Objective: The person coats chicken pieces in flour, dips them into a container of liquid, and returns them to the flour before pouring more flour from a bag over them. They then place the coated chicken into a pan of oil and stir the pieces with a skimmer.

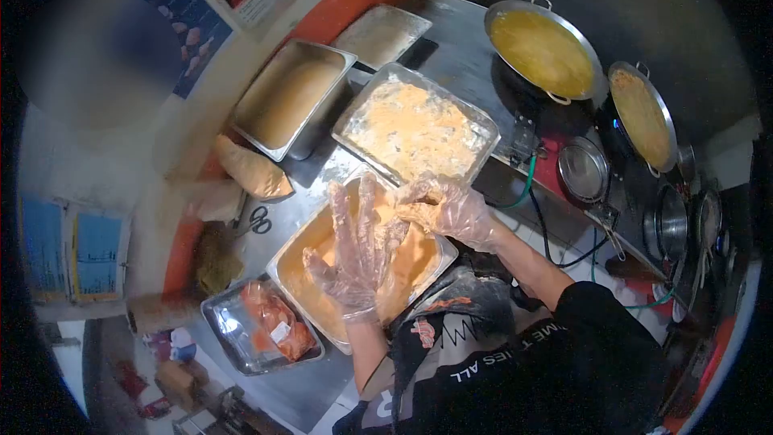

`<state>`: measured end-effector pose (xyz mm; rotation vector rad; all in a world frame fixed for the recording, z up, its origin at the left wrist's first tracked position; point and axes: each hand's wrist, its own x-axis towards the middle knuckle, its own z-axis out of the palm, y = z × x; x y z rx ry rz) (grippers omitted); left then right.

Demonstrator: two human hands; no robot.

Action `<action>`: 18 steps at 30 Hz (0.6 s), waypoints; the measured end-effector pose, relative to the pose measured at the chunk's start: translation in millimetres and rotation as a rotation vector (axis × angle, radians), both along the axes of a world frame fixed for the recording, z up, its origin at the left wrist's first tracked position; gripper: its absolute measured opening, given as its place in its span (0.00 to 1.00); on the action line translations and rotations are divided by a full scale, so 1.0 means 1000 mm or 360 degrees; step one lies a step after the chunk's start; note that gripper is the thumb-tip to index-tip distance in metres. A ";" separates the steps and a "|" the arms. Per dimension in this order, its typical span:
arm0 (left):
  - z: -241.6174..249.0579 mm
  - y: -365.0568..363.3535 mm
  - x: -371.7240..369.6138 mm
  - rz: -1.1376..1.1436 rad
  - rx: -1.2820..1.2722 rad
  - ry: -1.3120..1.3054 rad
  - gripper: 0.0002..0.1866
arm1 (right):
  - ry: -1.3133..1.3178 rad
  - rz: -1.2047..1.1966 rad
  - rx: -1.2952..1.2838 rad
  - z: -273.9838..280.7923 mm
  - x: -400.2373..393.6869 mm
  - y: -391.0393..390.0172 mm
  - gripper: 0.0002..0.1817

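Clear plastic gloves dusted with orange flour cover both hands. My left hand is open, its fingers spread and pointing away from me over a deep metal pan of orange flour. My right hand is closed around a flour-coated piece of meat at the pan's far right corner. Part of the piece is hidden by the fingers. Just beyond is a shallow metal tray of clumpy, pale orange flour. To the left of the pan, a smaller metal tray holds raw reddish meat.
A deep container of cloudy liquid, a flat tray, a bag and scissors lie on the metal counter. Two woks of oil stand on burners at right, near a strainer and hoses.
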<state>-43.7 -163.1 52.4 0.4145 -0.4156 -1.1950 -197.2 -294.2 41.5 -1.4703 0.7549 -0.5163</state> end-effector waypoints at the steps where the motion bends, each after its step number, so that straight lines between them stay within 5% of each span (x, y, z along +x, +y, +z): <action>1: 0.002 0.000 0.000 -0.0035 0.0100 -0.0186 0.57 | -0.0037 0.0010 -0.0147 -0.015 -0.007 0.000 0.14; 2: 0.003 -0.001 -0.001 -0.0070 0.0199 -0.0372 0.56 | 0.0006 0.0139 -0.0505 -0.017 -0.011 -0.008 0.13; 6: 0.006 -0.004 -0.006 -0.0110 0.0345 -0.0576 0.54 | 0.0070 0.0023 -0.0522 -0.079 -0.017 -0.005 0.12; 8: 0.004 -0.005 -0.008 -0.0029 0.0578 -0.0623 0.56 | 0.0111 0.0066 -0.1063 -0.082 -0.019 0.000 0.13; 15: -0.008 -0.007 -0.009 -0.0113 0.0684 -0.0560 0.53 | 0.0602 -0.0144 -0.0537 -0.075 -0.017 -0.004 0.18; 17: -0.016 -0.004 -0.007 -0.0089 0.0446 -0.0347 0.52 | 0.0447 -0.0061 -0.1553 -0.117 -0.022 -0.001 0.18; 18: -0.017 -0.005 -0.008 -0.0091 0.0448 -0.0348 0.52 | 0.0448 -0.0063 -0.1550 -0.135 -0.024 -0.001 0.18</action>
